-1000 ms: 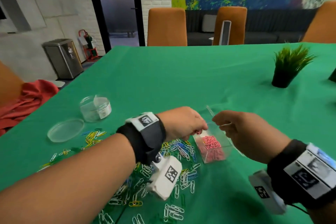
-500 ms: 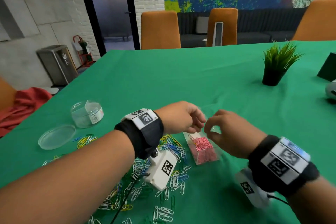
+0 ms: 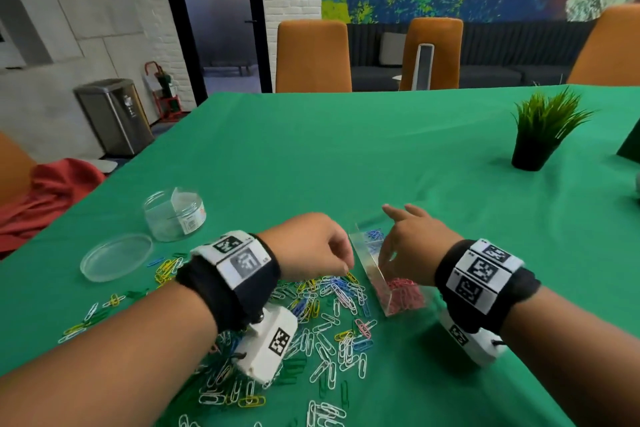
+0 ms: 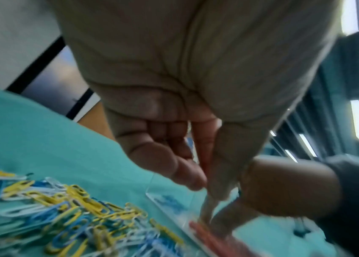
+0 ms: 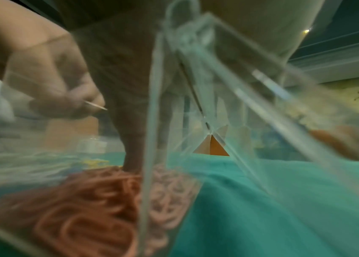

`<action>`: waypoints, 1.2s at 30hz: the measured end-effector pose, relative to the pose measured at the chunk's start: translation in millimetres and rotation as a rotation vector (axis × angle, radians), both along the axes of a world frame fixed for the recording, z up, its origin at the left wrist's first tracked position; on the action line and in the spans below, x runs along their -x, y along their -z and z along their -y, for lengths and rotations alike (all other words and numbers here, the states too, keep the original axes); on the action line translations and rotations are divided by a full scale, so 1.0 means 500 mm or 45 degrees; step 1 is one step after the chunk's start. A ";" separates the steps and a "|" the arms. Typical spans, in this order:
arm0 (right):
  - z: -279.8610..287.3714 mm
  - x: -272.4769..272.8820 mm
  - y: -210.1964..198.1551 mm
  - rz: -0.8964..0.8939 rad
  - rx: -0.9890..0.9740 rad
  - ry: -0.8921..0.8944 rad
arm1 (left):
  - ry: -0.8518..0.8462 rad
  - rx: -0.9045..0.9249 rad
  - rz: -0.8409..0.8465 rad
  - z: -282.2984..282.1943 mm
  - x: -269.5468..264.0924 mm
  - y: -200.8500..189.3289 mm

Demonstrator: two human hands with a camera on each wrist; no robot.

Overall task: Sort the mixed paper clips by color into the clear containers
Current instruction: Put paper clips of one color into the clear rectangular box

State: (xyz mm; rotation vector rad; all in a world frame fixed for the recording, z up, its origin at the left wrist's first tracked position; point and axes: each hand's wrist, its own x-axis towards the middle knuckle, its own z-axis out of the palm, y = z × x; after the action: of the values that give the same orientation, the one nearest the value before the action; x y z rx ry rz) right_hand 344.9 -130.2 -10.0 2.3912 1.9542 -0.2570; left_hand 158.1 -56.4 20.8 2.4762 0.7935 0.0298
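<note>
Mixed paper clips (image 3: pixel 329 319) in yellow, blue, white, green and pink lie heaped on the green tablecloth (image 3: pixel 346 156). To their right stands a clear box (image 3: pixel 365 256) with pink clips (image 3: pixel 403 295) at its near end and blue clips (image 3: pixel 374 234) at its far end. My left hand (image 3: pixel 346 267) hovers over the heap's far edge with fingers curled. In the right wrist view it pinches a thin pale clip (image 5: pixel 96 105). My right hand (image 3: pixel 386 246) holds the box, one digit down inside on the pink clips (image 5: pixel 97 208), two fingers (image 3: pixel 394 211) straight.
A round clear jar (image 3: pixel 173 215) and its flat lid (image 3: pixel 116 256) sit at the left of the heap. A potted plant (image 3: pixel 540 135) stands far right. Orange chairs (image 3: pixel 311 55) line the far edge; a red cloth (image 3: pixel 45 191) lies off the left edge.
My left hand has dropped from the box's mouth to the clip heap. My right hand has slid along the box, a digit now inside it. The view has shifted.
</note>
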 end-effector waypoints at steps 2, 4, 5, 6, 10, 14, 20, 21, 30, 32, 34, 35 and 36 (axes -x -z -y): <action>0.001 0.005 -0.001 0.017 0.009 0.020 | 0.198 -0.106 -0.191 0.031 0.004 0.004; 0.006 0.006 0.000 0.020 -0.005 0.007 | 0.302 -0.174 -0.254 0.057 -0.002 0.012; 0.007 0.004 0.002 0.025 -0.013 0.001 | 0.330 -0.199 -0.257 0.065 -0.006 0.018; 0.008 0.002 0.003 0.020 -0.023 -0.003 | 0.349 -0.223 -0.257 0.071 -0.009 0.023; 0.023 0.023 -0.021 -0.055 -0.035 -0.028 | 0.388 -0.354 -0.277 0.086 -0.010 0.044; 0.026 0.017 -0.019 -0.120 -0.111 -0.095 | 0.366 -0.364 -0.281 0.073 0.002 0.053; 0.037 -0.008 -0.028 -0.254 -0.192 -0.029 | 0.034 0.067 0.141 0.029 -0.003 0.036; 0.040 -0.013 -0.030 -0.276 -0.190 -0.023 | -0.011 0.129 0.229 0.026 -0.011 0.033; 0.069 -0.032 -0.033 -0.398 -0.385 -0.085 | -0.131 0.144 0.361 0.028 -0.059 0.044; 0.067 -0.015 -0.044 -0.347 -0.425 -0.171 | -0.167 0.301 0.510 0.025 -0.053 0.042; 0.060 0.011 -0.053 -0.306 -0.453 -0.234 | -0.196 0.455 0.616 0.028 -0.042 0.035; 0.057 0.022 -0.055 -0.305 -0.503 -0.247 | -0.218 0.478 0.639 0.024 -0.033 0.032; 0.056 0.032 -0.057 -0.323 -0.538 -0.237 | -0.242 0.469 0.644 0.016 -0.019 0.029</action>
State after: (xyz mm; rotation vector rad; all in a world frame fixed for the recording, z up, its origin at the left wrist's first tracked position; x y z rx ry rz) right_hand 328.8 -158.3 18.7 2.4860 2.5552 -0.1571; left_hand 167.6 -64.6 6.3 1.9189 0.7279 0.5098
